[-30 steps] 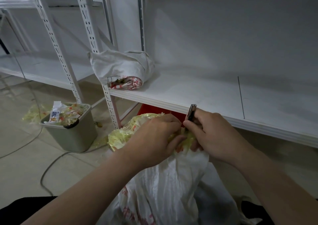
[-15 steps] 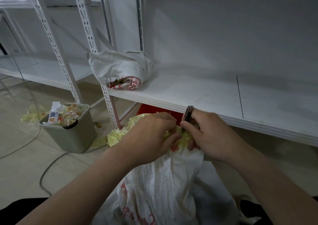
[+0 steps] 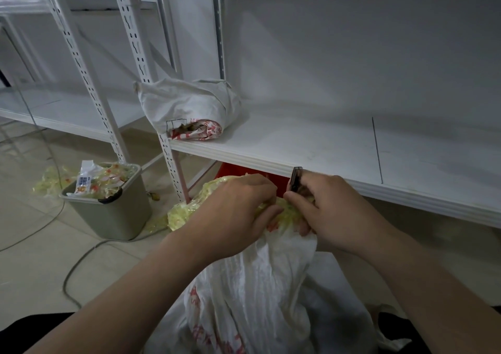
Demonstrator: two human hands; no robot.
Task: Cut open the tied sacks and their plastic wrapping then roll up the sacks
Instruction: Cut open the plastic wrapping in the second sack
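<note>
Yellow plastic wrapping at the sack neck is being pinched taut by left hand fingers; right hand is gripping a cutter, evidently to slit it. Sack is standing below the shelf.

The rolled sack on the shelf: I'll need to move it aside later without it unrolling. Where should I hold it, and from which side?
Probably grip the rolled sack across its middle from above, fingers wrapping over the outer folded flap. It lies on its side at the shelf corner, its open spiral end facing the front edge, so pulling that end could loosen the roll.
</note>
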